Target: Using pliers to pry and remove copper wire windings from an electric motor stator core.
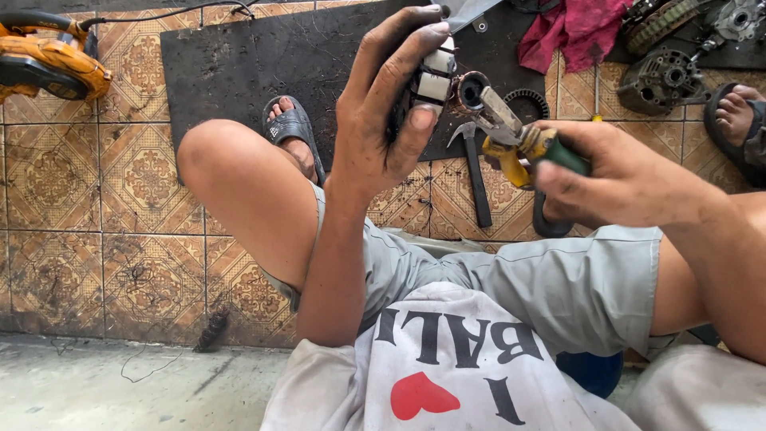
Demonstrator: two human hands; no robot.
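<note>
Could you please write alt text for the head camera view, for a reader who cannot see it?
A seated person's left hand holds a motor rotor while the right hand applies green-and-yellow-handled pliers to its end. Below lie a hammer, black mat and patterned tile floor.

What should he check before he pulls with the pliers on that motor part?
1. Left hand wraps the motor part firmly: ok.
2. Right hand grips the pliers by the handles: ok.
3. Plier tips reach the part's copper end: ok; whether they bite, cannot tell.
4. Fingers away from the tips: ok.
5. Hammer lying on the floor, close to the legs: not ok.
</note>
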